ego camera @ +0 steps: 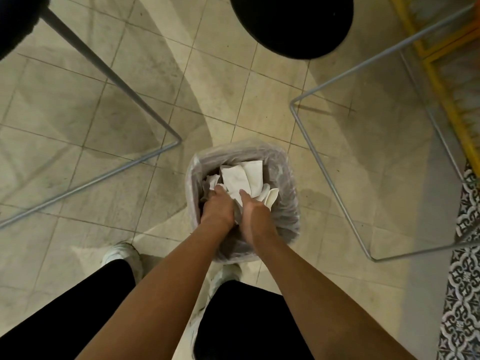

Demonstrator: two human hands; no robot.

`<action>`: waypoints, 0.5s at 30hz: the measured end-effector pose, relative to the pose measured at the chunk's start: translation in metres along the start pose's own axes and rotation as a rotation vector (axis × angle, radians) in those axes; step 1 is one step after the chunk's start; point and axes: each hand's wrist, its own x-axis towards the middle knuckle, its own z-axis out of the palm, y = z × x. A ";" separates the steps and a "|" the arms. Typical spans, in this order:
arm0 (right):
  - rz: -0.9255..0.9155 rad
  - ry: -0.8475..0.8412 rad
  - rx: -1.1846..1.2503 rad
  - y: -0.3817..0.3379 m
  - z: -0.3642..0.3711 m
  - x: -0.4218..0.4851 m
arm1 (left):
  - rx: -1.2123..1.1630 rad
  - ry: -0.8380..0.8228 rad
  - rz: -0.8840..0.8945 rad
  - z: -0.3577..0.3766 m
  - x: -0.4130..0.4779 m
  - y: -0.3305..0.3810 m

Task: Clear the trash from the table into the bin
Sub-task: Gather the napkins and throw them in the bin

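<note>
Inside bin (292, 203): left hand (218, 207) curled into paper (240, 178); right hand (257, 213) fingers hidden, can't tell. Risk: hard shove tipping bin, paper spilling over rim.

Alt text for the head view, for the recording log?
A person's left grip and right grip hold crumpled white paper inside a bag-lined bin on the tiled floor. Two black stools with metal wire legs stand beyond it.
</note>
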 end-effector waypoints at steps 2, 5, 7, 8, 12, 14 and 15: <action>0.012 -0.022 0.030 0.001 -0.002 0.000 | 0.005 -0.008 0.003 -0.002 -0.003 0.001; 0.048 -0.053 0.040 0.002 -0.009 -0.003 | 0.021 -0.022 0.029 -0.010 -0.013 0.004; 0.053 -0.045 0.025 0.002 -0.015 -0.008 | 0.057 -0.021 0.053 -0.018 -0.022 0.006; 0.046 -0.029 0.012 0.002 -0.019 -0.012 | 0.071 -0.026 0.063 -0.021 -0.026 0.007; 0.010 0.025 -0.028 -0.008 -0.040 -0.035 | 0.020 -0.035 0.062 -0.040 -0.045 0.010; 0.005 0.044 -0.024 -0.017 -0.051 -0.047 | 0.002 -0.028 0.088 -0.054 -0.059 0.013; 0.001 0.054 -0.018 -0.023 -0.056 -0.053 | 0.002 -0.014 0.106 -0.062 -0.068 0.013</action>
